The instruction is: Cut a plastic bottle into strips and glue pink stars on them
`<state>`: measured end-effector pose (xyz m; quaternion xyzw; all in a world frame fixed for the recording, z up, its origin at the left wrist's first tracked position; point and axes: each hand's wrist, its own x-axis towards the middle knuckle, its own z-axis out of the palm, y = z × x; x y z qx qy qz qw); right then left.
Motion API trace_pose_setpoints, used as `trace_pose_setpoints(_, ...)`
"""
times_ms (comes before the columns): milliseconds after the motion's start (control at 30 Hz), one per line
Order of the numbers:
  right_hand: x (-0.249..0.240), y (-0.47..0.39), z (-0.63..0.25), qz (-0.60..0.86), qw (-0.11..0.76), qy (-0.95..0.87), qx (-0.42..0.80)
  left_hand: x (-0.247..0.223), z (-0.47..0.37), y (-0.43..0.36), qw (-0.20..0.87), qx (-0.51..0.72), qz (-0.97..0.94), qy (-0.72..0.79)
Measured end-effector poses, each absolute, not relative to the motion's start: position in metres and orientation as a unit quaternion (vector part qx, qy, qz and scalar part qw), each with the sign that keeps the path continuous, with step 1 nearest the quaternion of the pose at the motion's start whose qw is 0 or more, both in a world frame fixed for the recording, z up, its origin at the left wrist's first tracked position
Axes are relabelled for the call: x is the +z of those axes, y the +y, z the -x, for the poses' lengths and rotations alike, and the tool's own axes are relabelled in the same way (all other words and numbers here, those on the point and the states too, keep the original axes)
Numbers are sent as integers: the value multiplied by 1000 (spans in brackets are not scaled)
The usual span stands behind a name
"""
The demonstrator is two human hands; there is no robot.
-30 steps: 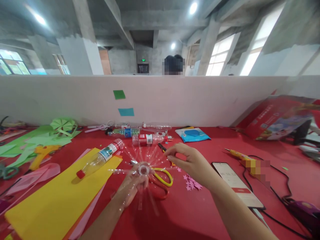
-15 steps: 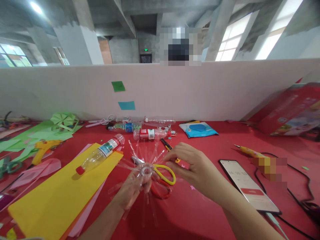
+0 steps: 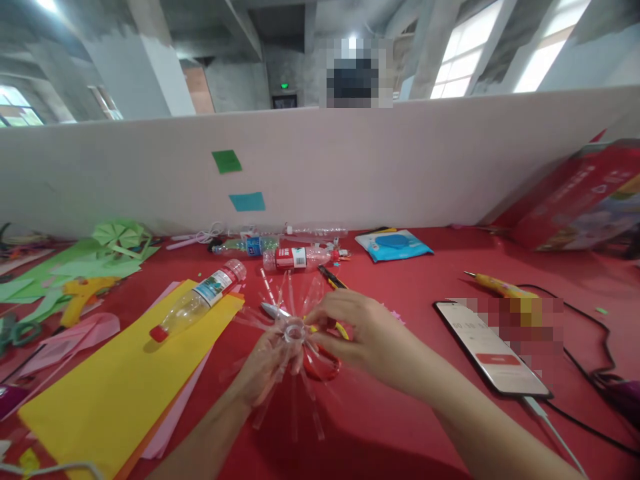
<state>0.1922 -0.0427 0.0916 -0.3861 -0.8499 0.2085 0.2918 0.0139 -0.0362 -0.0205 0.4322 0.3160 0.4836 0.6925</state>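
Note:
The cut plastic bottle [image 3: 294, 331] stands neck up in front of me, its clear sides slit into several thin strips that fan outward. My left hand [image 3: 265, 363] is closed around it just below the neck. Beside the neck, my right hand [image 3: 357, 327] has thumb and fingertips drawn together at a clear strip; the exact contact is partly hidden. Under the strips lies a pair of scissors [image 3: 324, 365] with red and yellow handles, partly covered by my right hand. A utility knife [image 3: 330, 277] rests just beyond that hand.
Left are yellow paper sheets [image 3: 107, 393] with a plastic bottle [image 3: 197, 303] on top, and a yellow glue gun [image 3: 83, 297]. More bottles [image 3: 295, 258] and a blue wipes pack [image 3: 393, 245] lie behind. Right are a phone [image 3: 493, 350] and a yellow corded tool [image 3: 500, 287].
My right hand has moved left, from beside the scissors' yellow handle to the bottle neck. My left hand still holds the cut bottle. The camera view has shifted slightly.

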Motion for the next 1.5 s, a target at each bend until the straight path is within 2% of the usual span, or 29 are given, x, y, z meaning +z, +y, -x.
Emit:
trace_pose_setpoints(400,94,-43,-191,386,328,-837,209,-17,-15,-39,691,484,-421,332)
trace_pose_setpoints(667,96,-45,-199,380,298,-846,225,-21,-13,-39,684,496,-426,324)
trace_pose_setpoints(800,107,-45,-209,392,343,-817,247,-14,-15,-40,688,490,-427,323)
trace_pose_setpoints(967,111,-39,-217,429,395,-783,217,-8,-16,-42,710,472,-421,310)
trace_pose_setpoints(1100,107,-37,-214,370,407,-808,213,-8,-13,-42,738,459,-410,275)
trace_pose_setpoints(1267,102,-45,-205,299,465,-828,99,-12,-11,-42,756,442,-404,263)
trace_pose_setpoints(1400,97,-52,-198,271,439,-856,23,-18,-12,-42,742,448,-420,270)
trace_pose_setpoints(1500,93,-55,-193,280,420,-861,63,-18,-13,-42,737,460,-415,270)
